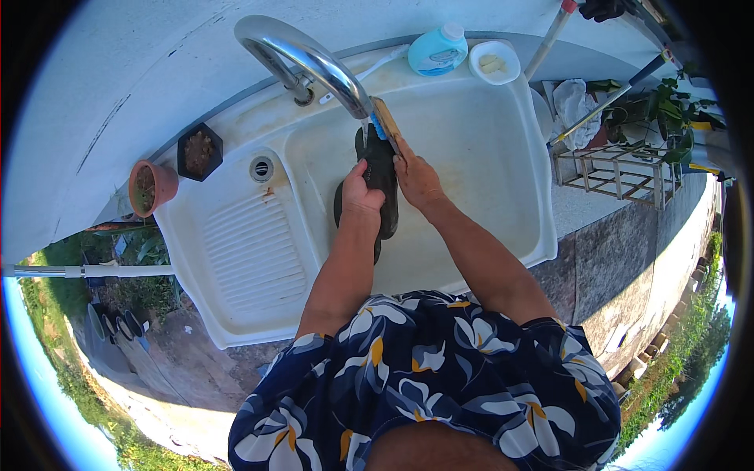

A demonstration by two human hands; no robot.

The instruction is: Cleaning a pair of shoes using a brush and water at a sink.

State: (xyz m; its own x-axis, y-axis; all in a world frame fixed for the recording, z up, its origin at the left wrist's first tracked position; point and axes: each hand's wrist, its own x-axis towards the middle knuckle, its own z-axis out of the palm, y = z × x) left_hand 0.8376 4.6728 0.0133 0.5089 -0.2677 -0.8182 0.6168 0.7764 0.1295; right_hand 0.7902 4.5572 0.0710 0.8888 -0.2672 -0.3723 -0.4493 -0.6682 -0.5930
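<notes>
A dark clog-like shoe (383, 176) with small holes is gripped by my left hand (362, 189), the thumb on top of it. Water (364, 134) runs from the curved chrome faucet (312, 56) onto the shoe's far end. My right hand (419, 179) holds a wooden brush (386, 122) by its near end; its blue bristles touch or nearly touch the shoe's far right edge. Another dark shoe (338, 206) shows partly beneath the held one, in the basin of the white sink (483, 171). My left hand and forearm hide much of it.
A ribbed washboard (253, 247) and a drain (261, 169) lie left. Two plant pots, terracotta (166, 185) and black (200, 152), stand at the left rim. A blue detergent bottle (437, 52) and a white dish (495, 62) stand on the far rim. Right is a metal rack (618, 175).
</notes>
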